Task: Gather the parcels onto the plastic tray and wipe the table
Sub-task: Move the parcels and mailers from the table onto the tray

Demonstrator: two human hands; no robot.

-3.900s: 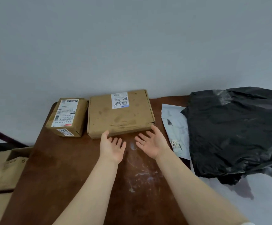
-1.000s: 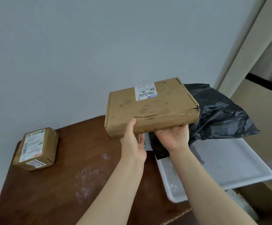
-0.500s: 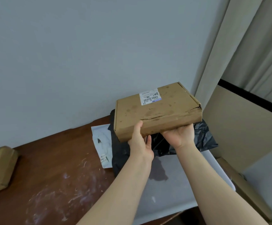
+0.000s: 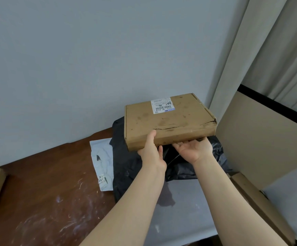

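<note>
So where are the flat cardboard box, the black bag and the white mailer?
flat cardboard box [image 4: 169, 119], head view, on its top face.
black bag [image 4: 126, 167], head view, on its crinkled left side.
white mailer [image 4: 105, 166], head view, on its middle.

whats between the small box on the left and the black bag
Head view: scuffed bare table, then a white mailer against the black bag.
</note>
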